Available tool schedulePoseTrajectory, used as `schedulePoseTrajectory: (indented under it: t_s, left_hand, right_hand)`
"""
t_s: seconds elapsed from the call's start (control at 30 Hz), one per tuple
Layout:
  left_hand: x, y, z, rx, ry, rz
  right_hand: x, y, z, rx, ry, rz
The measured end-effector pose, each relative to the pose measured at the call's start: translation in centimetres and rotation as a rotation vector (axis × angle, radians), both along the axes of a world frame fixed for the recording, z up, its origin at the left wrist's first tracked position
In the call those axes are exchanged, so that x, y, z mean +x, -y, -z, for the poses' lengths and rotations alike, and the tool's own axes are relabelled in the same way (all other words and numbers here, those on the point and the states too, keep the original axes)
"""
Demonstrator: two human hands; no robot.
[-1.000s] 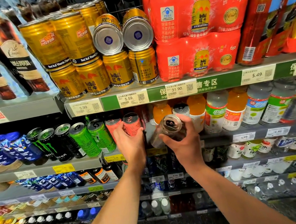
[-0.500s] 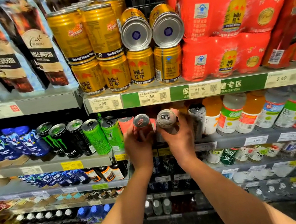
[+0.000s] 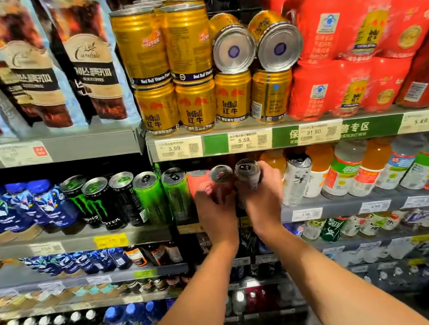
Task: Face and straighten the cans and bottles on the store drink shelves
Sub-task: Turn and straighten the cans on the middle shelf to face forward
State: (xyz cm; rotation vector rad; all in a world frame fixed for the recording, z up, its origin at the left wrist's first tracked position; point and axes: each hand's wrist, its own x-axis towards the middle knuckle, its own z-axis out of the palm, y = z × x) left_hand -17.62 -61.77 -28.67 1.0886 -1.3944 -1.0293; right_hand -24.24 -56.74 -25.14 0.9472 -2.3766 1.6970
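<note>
Shelf [image 3: 327, 205]: hands [image 3: 217, 212] [image 3: 262, 199] hold cans [image 3: 222, 180] [image 3: 247, 174]; RedBull [image 3: 196, 106] above.

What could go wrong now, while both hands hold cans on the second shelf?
1. The left hand and right hand each grip a tall can close together; the cans may knock each other or the pink can.
2. Two gold cans lying on their sides on the shelf above might roll off if the shelf is bumped.

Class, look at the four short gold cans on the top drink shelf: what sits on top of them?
Two tall gold cans stand upright on the left pair; two gold cans lie on their sides on the right pair, bases facing out. Whatever lies behind them is hidden.
</note>
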Motion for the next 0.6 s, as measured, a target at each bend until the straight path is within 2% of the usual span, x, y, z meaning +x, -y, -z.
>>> schedulePoseTrajectory:
  t_s: [0.1,0.17,0.27,0.37,0.47,0.6]
  left_hand:
    - [-0.3,0.5,0.3,-0.051,0.079,0.038]
    - [-0.3,0.8,0.4,-0.079,0.113,-0.022]
    - [-0.5,1.0,1.1,-0.122,0.201,-0.034]
    - [-0.5,0.9,0.5,-0.113,0.133,-0.004]
    - [-0.7,0.7,-0.1,-0.141,0.111,-0.039]
    - [-0.9,0.5,-0.6,0.011,0.145,-0.037]
  right_hand:
    - [0.1,0.2,-0.3,0.086,0.12,-0.01]
    - [-0.1,0.5,-0.2,0.166,0.136,0.002]
    - [0.1,1.0,-0.1,0.271,0.06,0.079]
    - [0.6,1.2,0.0,0.285,-0.04,0.118]
    - [1.0,1.2,0.0,0.281,-0.057,0.133]
    - [1.4,1.4,0.1,0.26,-0.071,0.139]
